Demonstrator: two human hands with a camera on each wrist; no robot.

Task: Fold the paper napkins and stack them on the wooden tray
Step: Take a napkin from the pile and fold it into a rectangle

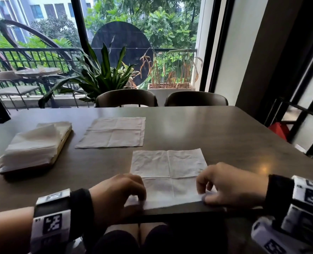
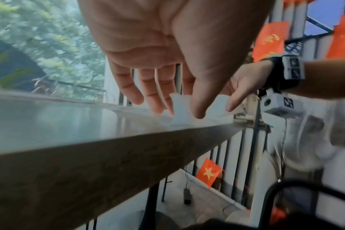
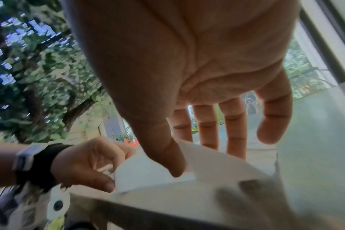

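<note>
The left hand (image 1: 115, 193) pinches the near left corner of the napkin (image 1: 168, 167) between thumb and fingers; in the left wrist view the corner stands up off the table (image 1: 225, 136) between the thumb and the fingers (image 2: 148, 93). The right hand (image 1: 230, 186) pinches the near right corner the same way, and the right wrist view shows the paper lifted and curling under its thumb, the other fingers (image 3: 234, 127) spread behind the sheet. Both hands sit at the table's near edge, the left one partly over it.

The napkin lies unfolded, creased into quarters, its near edge at the table's near edge and its far half flat on the top. Beyond it, toward the middle of the table and a little left, a second napkin (image 1: 113, 132) lies flat and unfolded, apart from the first. Near the left edge a stack (image 1: 32, 145) of napkins rests on a tray (image 1: 60, 145), of which only the right rim shows under the paper; the top sheets are rumpled.

Two chairs (image 1: 126, 98) stand at the far edge, with a plant (image 1: 104, 74) behind them by the window.
</note>
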